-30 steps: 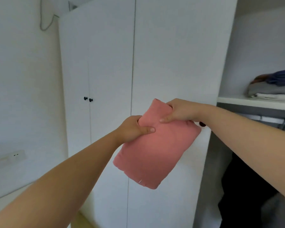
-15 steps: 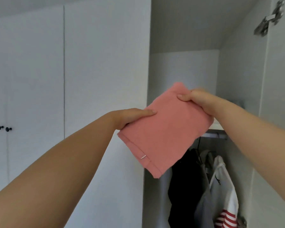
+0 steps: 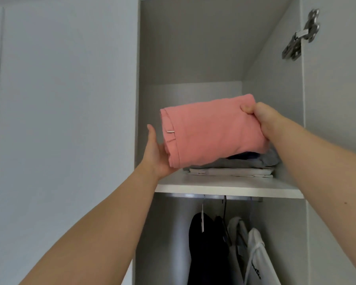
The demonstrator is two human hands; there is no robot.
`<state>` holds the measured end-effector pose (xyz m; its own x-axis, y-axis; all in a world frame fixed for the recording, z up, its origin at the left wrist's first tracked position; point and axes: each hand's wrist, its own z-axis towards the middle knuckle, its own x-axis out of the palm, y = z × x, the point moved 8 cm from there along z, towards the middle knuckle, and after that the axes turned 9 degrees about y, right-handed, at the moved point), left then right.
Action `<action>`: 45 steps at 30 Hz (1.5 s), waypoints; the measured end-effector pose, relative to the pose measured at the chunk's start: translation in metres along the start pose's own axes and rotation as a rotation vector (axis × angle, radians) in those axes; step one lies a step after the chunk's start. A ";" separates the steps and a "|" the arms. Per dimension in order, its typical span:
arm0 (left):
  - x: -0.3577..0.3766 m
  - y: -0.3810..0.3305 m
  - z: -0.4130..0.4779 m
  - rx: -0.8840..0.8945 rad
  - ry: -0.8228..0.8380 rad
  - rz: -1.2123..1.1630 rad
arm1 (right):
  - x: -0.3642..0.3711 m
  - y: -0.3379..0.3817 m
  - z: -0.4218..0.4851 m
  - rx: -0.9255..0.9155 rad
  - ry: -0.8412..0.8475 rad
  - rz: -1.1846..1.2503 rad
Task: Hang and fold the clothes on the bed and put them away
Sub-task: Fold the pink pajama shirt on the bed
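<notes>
A folded pink garment (image 3: pixel 210 130) is held up in front of the open wardrobe, just above a stack of folded clothes (image 3: pixel 234 168) on the white upper shelf (image 3: pixel 224 187). My left hand (image 3: pixel 155 155) supports its lower left end from underneath, thumb pointing up beside it. My right hand (image 3: pixel 261 120) grips its upper right end, thumb on top. The garment hides most of the stack's top.
Below the shelf, dark and white garments (image 3: pixel 224 247) hang from a rail (image 3: pixel 214 196). The closed wardrobe door (image 3: pixel 66 120) fills the left. The open door's metal hinge (image 3: pixel 300 36) is at the top right, beside the right side panel.
The view swung right and up to the open compartment. Both hands carried the pink garment up to shelf level and turned it level over the stack; my left hand shifted beneath it.
</notes>
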<state>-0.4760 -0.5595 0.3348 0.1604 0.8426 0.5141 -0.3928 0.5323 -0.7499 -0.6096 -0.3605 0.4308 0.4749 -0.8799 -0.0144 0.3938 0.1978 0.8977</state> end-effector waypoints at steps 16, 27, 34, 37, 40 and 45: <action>0.004 -0.101 0.116 0.362 -0.256 0.603 | -0.017 0.033 0.073 -0.334 -0.275 -0.061; -0.017 -0.041 0.217 -0.026 -0.296 0.509 | -0.078 -0.001 0.163 -0.088 -0.477 -0.685; -0.079 0.018 0.236 -0.319 -0.328 0.489 | -0.059 -0.076 0.184 0.380 -0.188 -1.288; -0.075 0.005 0.239 -0.271 -0.365 0.799 | -0.060 -0.103 0.187 0.460 -0.136 -1.356; -0.052 -0.027 0.248 0.062 -0.396 1.296 | -0.059 -0.092 0.190 0.326 -0.188 -1.392; 0.022 -0.017 0.247 0.230 -0.014 1.537 | -0.018 -0.061 0.203 -0.033 -0.152 -1.429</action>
<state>-0.6890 -0.5697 0.4617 -0.5205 0.5456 -0.6568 -0.2916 -0.8366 -0.4638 -0.8015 -0.4445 0.4657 -0.4215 -0.3658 -0.8298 0.4714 -0.8700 0.1441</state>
